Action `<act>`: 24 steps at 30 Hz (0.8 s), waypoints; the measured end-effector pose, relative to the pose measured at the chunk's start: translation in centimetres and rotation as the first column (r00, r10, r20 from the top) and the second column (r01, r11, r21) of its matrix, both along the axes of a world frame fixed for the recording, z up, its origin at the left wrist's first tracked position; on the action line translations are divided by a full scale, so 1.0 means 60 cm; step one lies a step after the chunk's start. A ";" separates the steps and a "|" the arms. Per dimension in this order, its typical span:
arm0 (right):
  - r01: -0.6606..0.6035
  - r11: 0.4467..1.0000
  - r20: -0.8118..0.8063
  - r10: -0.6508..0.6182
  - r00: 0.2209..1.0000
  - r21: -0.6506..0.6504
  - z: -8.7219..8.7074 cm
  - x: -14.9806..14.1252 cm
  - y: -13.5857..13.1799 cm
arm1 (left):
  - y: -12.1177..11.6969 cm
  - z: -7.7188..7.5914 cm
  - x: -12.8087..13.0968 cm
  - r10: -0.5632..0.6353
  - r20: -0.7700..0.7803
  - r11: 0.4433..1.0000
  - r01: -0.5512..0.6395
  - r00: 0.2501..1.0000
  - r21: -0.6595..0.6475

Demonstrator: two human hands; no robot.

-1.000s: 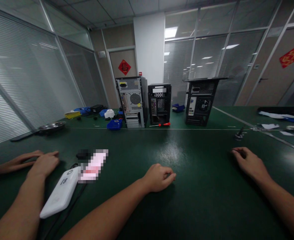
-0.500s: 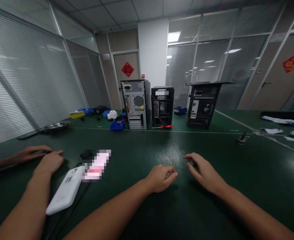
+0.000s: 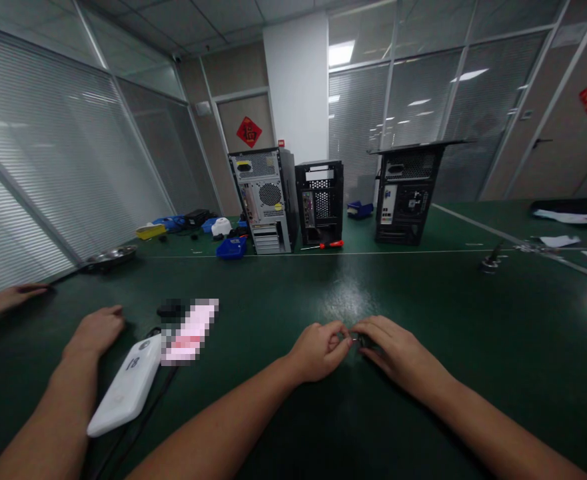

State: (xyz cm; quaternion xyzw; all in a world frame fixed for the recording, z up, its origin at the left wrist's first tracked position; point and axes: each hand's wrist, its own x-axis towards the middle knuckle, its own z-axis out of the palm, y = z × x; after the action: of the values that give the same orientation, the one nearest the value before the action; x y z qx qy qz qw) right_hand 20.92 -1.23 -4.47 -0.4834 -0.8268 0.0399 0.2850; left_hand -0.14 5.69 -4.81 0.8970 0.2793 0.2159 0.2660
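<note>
Just above the green table, in the middle of the head view, my two hands meet fingertip to fingertip. My left hand (image 3: 322, 351) is closed in a pinch, with thumb and forefinger pressed together. A small shiny bit shows at its fingertips, too tiny to name. My right hand (image 3: 393, 348) curls its fingers and thumb around something small and dark, mostly hidden under the fingers. Left of my forearm lies a white power bank (image 3: 127, 383) marked 18, with a cable.
A co-worker's hands (image 3: 96, 331) rest at the left. Farther back stand a silver-backed computer case (image 3: 268, 200), a black case frame (image 3: 320, 203) and another black case (image 3: 404, 197). A red screwdriver (image 3: 334, 245), a blue tray (image 3: 232, 248) and a metal dish (image 3: 113, 255) lie there.
My right hand has moved left, closing the gap to my left hand, so the fingertips now meet. The co-worker's far hand has moved away to the left. The view has shifted slightly.
</note>
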 end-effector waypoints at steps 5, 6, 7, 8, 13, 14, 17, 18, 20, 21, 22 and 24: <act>0.132 0.991 -0.071 -0.131 0.989 0.003 -0.003 0.038 0.005 | 0.004 -0.004 0.001 0.007 0.060 0.996 -0.001 0.998 -0.091; 0.146 0.989 -0.082 -0.145 0.986 0.004 -0.003 0.039 0.005 | 0.005 -0.005 0.001 0.003 0.053 0.996 0.001 0.999 -0.088; 0.147 0.989 -0.089 -0.146 0.985 0.001 -0.003 0.037 0.004 | 0.005 -0.006 0.001 0.002 0.043 0.997 0.001 0.999 -0.083; 0.131 0.991 -0.074 -0.131 0.989 0.003 -0.003 0.033 0.003 | 0.005 -0.006 0.001 0.003 0.034 0.997 -0.001 0.999 -0.076; -0.012 0.999 0.139 0.006 0.990 0.038 -0.002 -0.007 -0.006 | 0.003 -0.006 0.000 -0.003 -0.024 1.000 0.002 1.000 -0.015; -0.016 0.999 0.158 0.009 0.987 0.043 -0.004 -0.015 -0.006 | 0.003 -0.006 0.000 -0.003 -0.035 1.000 0.003 0.999 0.003; -0.008 0.999 0.181 0.000 0.983 0.043 -0.007 -0.031 -0.005 | 0.003 -0.007 0.000 -0.003 -0.043 1.000 0.004 0.999 0.030; -0.008 0.999 0.189 0.000 0.982 0.040 -0.006 -0.034 -0.005 | 0.003 -0.007 -0.001 -0.003 -0.041 1.000 0.004 0.999 0.028; -0.007 1.000 0.202 0.001 0.979 0.029 0.001 -0.028 -0.004 | 0.002 -0.005 -0.002 -0.010 -0.031 1.000 0.011 0.999 0.007; 0.003 1.000 0.203 -0.008 0.979 0.022 0.007 -0.019 -0.003 | 0.002 -0.003 -0.004 -0.019 -0.023 1.000 0.019 1.000 -0.008; 0.028 0.999 0.197 -0.031 0.980 0.017 0.014 -0.004 0.000 | 0.001 -0.001 -0.005 -0.030 -0.015 0.999 0.029 0.999 -0.023; 0.132 0.991 0.162 -0.132 0.978 0.009 0.027 0.045 0.008 | 0.000 0.003 -0.007 -0.050 -0.002 0.998 0.050 0.999 -0.037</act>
State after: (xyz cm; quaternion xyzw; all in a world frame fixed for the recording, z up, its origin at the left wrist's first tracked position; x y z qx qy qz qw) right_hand 23.62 -0.74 -2.83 -0.5391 -0.8133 -0.0179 0.2182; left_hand -0.57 5.68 -4.61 0.8991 0.2611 0.2026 0.2873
